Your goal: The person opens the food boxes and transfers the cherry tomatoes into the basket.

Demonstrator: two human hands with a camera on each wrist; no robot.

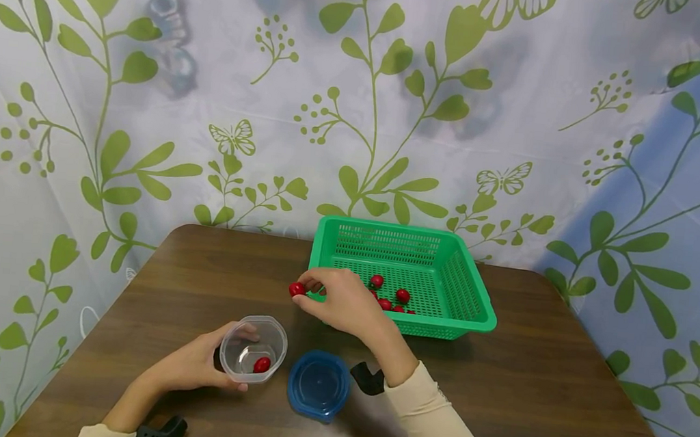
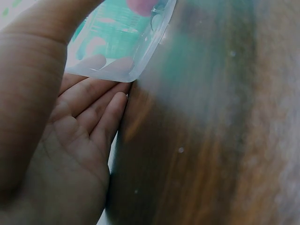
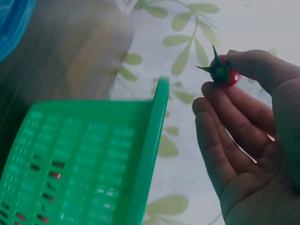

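In the head view my left hand [image 1: 206,361] grips a clear plastic container [image 1: 253,348], tilted with its opening towards me. One cherry tomato [image 1: 262,364] lies inside it. The left wrist view shows the fingers [image 2: 93,101] under the container's wall [image 2: 117,70]. My right hand [image 1: 343,300] pinches another cherry tomato [image 1: 297,289] between thumb and fingertips, by the front left of a green basket [image 1: 472,317]. In the right wrist view this tomato [image 3: 227,77] has a green stem star. Several cherry tomatoes [image 1: 403,296] lie in the basket, partly hidden by its front wall.
A blue lid [image 1: 320,385] lies on the brown wooden table [image 1: 533,397], between the container and my right wrist. Behind the table hangs a pale cloth [image 1: 260,102] printed with green leaves and butterflies. Dark straps [image 1: 368,379] sit on both wrists.
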